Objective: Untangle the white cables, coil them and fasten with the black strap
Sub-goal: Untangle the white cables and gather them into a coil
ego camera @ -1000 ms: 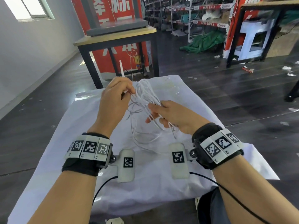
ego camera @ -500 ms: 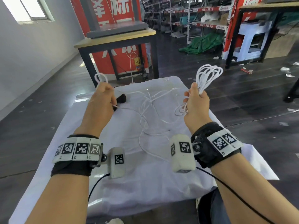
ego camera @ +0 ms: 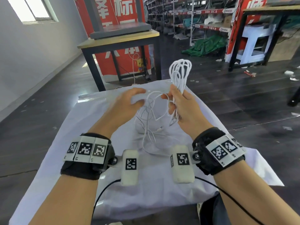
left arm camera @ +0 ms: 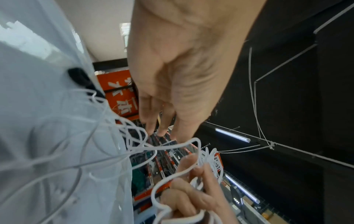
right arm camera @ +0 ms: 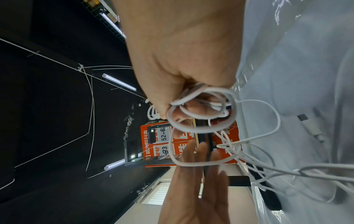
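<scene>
- Gathered in the right hand (ego camera: 178, 104): a bunch of white cables (ego camera: 179, 73), loops standing up above the fist, fingers (right arm camera: 191, 109) curled round the waist of the bunch.
- Trailing from that grip — loose strands falling in open tangles onto the white-covered table (ego camera: 90, 159), some lying slack on the cloth between the two wrists.
- Left hand (ego camera: 128, 104) just beside the hanging strands, fingers (left arm camera: 153, 121) relaxed and spread, holding nothing.
- Black strap (left arm camera: 80, 75) lying on the cloth beyond the tangle, seen only from the left wrist, untouched.
- Thin, light and limp by the look of it; likely to spring out of a loose coil and to snag loop on loop if pulled hard.
- Smooth sheath, probably slippery — best held at the pinched waist of the bunch, with each free strand taken close to the fist and fed in one loop at a time.
- Plug end (right arm camera: 310, 125) resting on the cloth; better not tugged by the connector.
</scene>
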The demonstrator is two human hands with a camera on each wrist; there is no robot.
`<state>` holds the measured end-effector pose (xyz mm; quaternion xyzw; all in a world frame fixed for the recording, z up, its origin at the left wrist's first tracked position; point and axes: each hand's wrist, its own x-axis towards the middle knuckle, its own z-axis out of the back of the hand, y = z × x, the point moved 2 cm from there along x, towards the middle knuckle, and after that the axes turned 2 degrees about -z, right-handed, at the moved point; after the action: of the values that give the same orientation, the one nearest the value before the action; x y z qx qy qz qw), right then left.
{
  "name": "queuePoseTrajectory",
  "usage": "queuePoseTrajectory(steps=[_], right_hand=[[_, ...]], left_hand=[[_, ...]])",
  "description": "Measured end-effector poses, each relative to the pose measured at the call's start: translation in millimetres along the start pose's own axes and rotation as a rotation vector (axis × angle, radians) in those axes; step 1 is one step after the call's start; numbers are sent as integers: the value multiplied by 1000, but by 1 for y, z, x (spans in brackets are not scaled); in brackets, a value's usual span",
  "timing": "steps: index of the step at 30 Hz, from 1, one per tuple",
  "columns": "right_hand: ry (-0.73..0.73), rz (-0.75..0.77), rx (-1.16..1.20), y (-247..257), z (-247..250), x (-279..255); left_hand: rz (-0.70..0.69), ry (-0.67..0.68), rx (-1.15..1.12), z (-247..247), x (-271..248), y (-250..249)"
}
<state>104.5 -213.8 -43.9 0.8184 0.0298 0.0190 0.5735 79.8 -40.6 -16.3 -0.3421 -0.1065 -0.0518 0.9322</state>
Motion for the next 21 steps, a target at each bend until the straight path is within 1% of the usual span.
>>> queuePoseTrajectory(steps=[2,5,7,9,10,12,14,16,18,19,21], right_hand=[[24,-7,-28,0,-1,-1],[-17,5,-20,0,2,1],[-23,26,4,2,4,1],[-46,34,49,4,6,1],[-90,29,88,4,8,1],[-219,11,208,6,15,3],[-342,23,302,8,23,5],[-454,56,251,7,29,7],[-550,84,156,6,35,8],[-577,92,124,5,38,8],[-580,86,58,6,43,10]], left_hand=[[-8,119,-226,-11,-3,-8],[-5,148,-472,-10,-9,-17],[-26,177,-527,-4,-11,-19],[-49,206,-499,0,-12,-19],[-18,181,-493,3,-12,-17],[78,64,-475,11,-8,-5],[135,-41,-406,16,-6,7],[142,-101,-261,18,-6,15],[135,-126,-147,19,-6,21],[147,-152,-104,20,-6,24],[184,-256,-72,24,-6,27]])
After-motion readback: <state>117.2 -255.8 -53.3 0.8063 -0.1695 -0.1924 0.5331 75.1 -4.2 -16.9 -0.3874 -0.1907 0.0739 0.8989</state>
